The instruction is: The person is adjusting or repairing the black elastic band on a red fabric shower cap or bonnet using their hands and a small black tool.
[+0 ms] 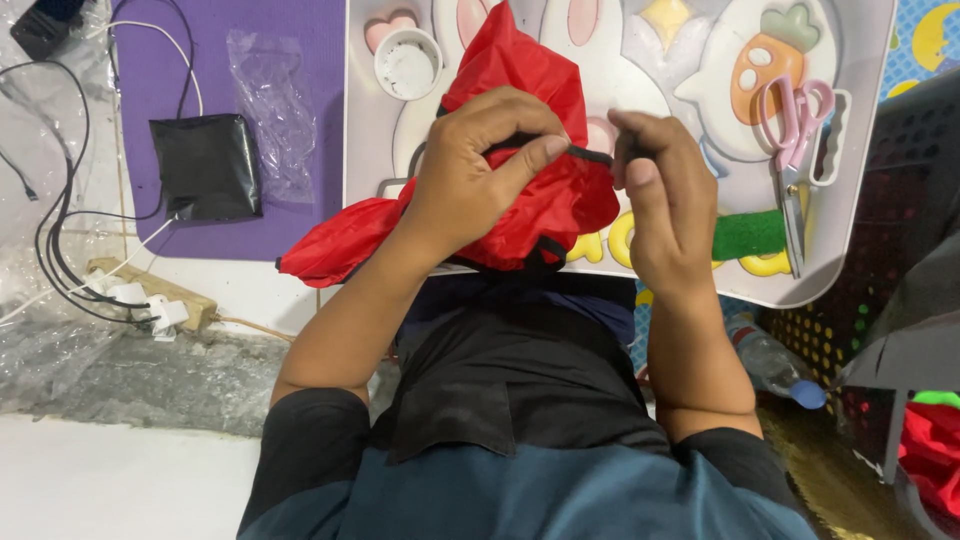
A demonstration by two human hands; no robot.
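Red thin-fabric pouch (pixel 530 190), on the white cartoon-printed tray (pixel 860 190): light, limp, probably slippery. Left hand (pixel 480 170) and right hand (pixel 665 190) pinch its black drawstring (pixel 590 153), the best hold.

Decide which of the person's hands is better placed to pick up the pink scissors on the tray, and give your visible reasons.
Probably the right hand. It lies closer to the pink scissors on the tray, pinching only the black cord. The left hand sits farther away, gripping the red fabric.
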